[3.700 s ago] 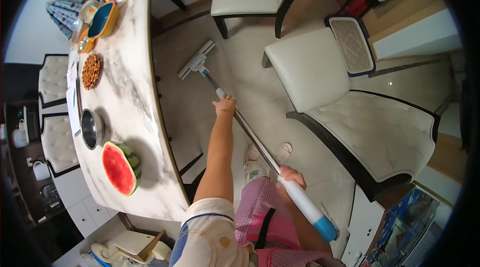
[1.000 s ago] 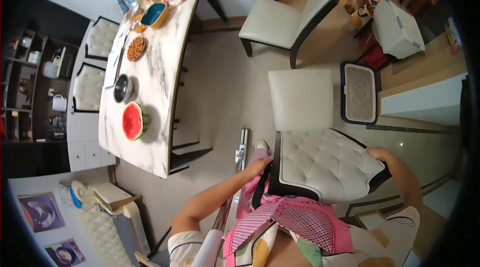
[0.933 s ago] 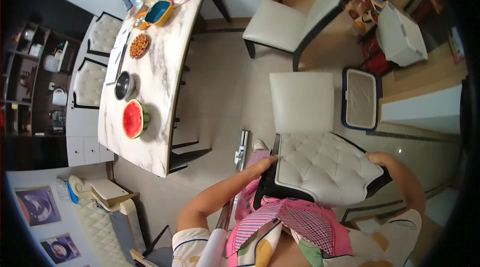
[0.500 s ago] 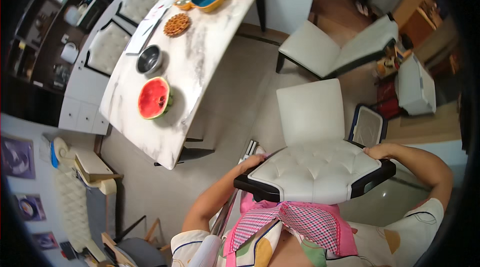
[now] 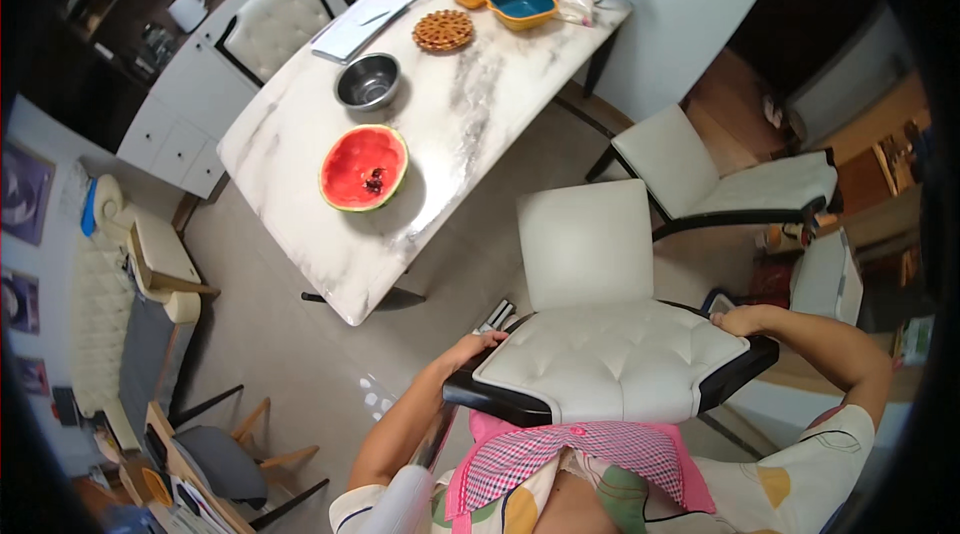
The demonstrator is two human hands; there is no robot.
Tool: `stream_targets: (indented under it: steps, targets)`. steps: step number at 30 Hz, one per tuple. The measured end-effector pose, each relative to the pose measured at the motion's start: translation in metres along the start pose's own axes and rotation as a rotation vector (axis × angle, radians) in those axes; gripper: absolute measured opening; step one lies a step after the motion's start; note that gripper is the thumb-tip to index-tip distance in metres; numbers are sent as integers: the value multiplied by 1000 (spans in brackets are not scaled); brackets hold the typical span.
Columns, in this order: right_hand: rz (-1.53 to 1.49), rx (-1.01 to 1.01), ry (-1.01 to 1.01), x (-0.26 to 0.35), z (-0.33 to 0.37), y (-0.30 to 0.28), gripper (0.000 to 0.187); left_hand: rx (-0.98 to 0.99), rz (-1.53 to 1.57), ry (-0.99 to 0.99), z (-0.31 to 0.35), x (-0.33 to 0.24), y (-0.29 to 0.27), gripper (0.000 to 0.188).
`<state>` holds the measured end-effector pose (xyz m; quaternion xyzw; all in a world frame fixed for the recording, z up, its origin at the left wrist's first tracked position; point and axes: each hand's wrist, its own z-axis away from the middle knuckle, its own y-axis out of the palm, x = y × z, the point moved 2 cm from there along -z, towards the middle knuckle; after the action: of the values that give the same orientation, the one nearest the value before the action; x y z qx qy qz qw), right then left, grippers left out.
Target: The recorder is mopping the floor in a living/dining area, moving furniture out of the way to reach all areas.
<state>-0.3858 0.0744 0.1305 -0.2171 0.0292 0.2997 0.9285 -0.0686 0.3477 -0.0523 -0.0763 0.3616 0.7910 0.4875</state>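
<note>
Chair [image 5: 608, 326], seat [image 5: 585, 246] fwd, axis fore-aft

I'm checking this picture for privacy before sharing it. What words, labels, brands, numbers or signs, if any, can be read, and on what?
None can be read.
White papers on the table: any marks are too small.
Papery items, lower left: too blurred.
Chair back between left hand and right hand: no lettering visible.
</note>
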Motion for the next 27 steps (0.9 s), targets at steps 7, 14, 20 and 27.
stream_targets:
  steps: [7,14,20,27]
  targets:
    - [165,-17,-138,49,-47,-112,62,-223,150,143,21,-1,-1,43]
    - [339,-84,-326,103,-123,-212,63,-483,224,232,20,-39,0,43]
    - [430,-136,-505,155,-194,-284,64,-584,517,345,6,-75,-31,43]
    - [447,-94,-546,204,-248,-339,62,-700,548,372,-4,-107,-62,39]
